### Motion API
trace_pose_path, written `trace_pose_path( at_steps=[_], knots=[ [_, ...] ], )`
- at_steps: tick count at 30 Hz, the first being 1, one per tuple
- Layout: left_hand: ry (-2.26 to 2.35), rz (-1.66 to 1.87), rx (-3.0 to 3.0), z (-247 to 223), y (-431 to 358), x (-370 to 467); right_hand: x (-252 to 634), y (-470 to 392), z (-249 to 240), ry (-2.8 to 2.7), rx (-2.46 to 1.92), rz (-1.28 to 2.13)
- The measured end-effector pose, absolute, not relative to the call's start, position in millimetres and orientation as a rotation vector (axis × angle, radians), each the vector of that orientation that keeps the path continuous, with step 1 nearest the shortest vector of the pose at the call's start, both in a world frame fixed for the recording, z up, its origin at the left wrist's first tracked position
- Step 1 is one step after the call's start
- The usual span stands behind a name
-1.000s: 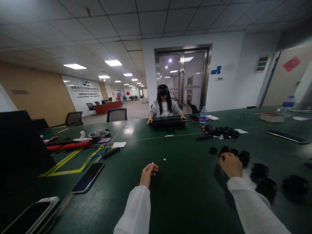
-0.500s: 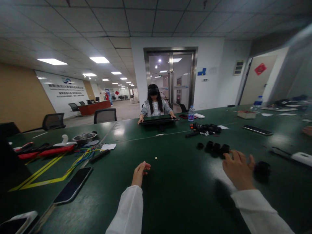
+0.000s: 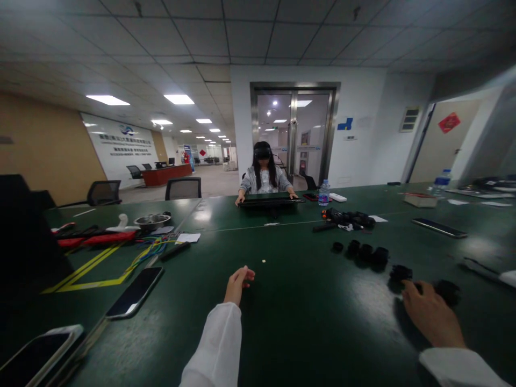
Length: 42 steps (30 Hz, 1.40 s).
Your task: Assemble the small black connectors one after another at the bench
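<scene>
My left hand (image 3: 240, 285) hovers or rests over the green table, fingers loosely bent and a little apart, with nothing visible in it. On the right, my right hand (image 3: 433, 312) reaches down beside a short black cylindrical part (image 3: 401, 273); its fingertips come close to that part, and whether they touch it I cannot tell. Just past my knuckles sits another dark round part (image 3: 448, 293), partly covered by the hand. Further left and back, several similar black parts (image 3: 366, 252) form a slanting row, with a smaller black ring (image 3: 337, 246) at its end.
Across the table (image 3: 306, 322) a person (image 3: 264, 177) in a headset holds a dark flat panel (image 3: 270, 202). A water bottle (image 3: 323, 192) and a cluster of black gear (image 3: 349, 217) stand right of it. Phones (image 3: 136, 293), cables (image 3: 149, 255) and a metal bowl (image 3: 152, 221) lie left.
My right hand has moved right and nearer to me, away from the row, uncovering one more black part. The left hand looks the same. The whole view has shifted slightly.
</scene>
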<state>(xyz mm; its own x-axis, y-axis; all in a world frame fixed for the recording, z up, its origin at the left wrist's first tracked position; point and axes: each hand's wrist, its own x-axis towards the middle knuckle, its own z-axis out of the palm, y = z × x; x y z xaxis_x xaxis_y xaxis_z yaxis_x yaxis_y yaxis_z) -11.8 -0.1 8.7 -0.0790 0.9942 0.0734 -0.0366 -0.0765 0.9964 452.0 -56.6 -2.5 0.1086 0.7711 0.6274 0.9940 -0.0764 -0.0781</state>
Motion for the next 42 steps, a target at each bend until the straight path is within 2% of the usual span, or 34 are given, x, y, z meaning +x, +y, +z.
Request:
trace_pose_path(
  at_steps=[3, 5, 11, 16, 20, 24, 30, 35, 42],
  knots=[
    [1.213, 1.314, 1.236, 10.1, -2.8, -11.0, 422.2, -55.4, -1.1, -1.803, -1.986, -0.734],
    [1.221, 1.285, 1.279, 10.4, -3.8, -10.8, 391.1, -53.6, 1.8, -1.929, -1.906, -0.664],
    [1.217, 1.138, 1.415, 11.0, -4.9, -13.1, 272.9, -39.6, 17.4, -2.089, -1.552, -0.084],
    [1.122, 1.024, 1.441, 10.2, -10.3, -8.8, 186.3, -23.3, 29.7, -1.634, -1.335, 0.654],
    [1.057, 1.041, 1.519, 2.8, -11.2, -2.1, 143.9, -15.3, 27.0, -1.293, -1.201, 1.023],
    [1.107, 1.154, 1.527, -2.8, -7.6, 1.1, 132.7, -14.3, 19.0, -1.251, -1.111, 1.091],
    [1.103, 1.242, 1.471, -2.4, -2.8, -0.7, 142.6, -11.8, 10.0, -1.141, -0.819, 1.382],
    [1.079, 1.217, 1.344, -1.2, -1.8, -3.2, 148.3, -6.7, 9.6, -1.095, -0.866, 1.393],
    [1.106, 1.223, 1.352, 6.1, -6.4, -1.6, 167.7, -4.5, 16.8, -1.324, -0.968, 1.324]
  ],
)
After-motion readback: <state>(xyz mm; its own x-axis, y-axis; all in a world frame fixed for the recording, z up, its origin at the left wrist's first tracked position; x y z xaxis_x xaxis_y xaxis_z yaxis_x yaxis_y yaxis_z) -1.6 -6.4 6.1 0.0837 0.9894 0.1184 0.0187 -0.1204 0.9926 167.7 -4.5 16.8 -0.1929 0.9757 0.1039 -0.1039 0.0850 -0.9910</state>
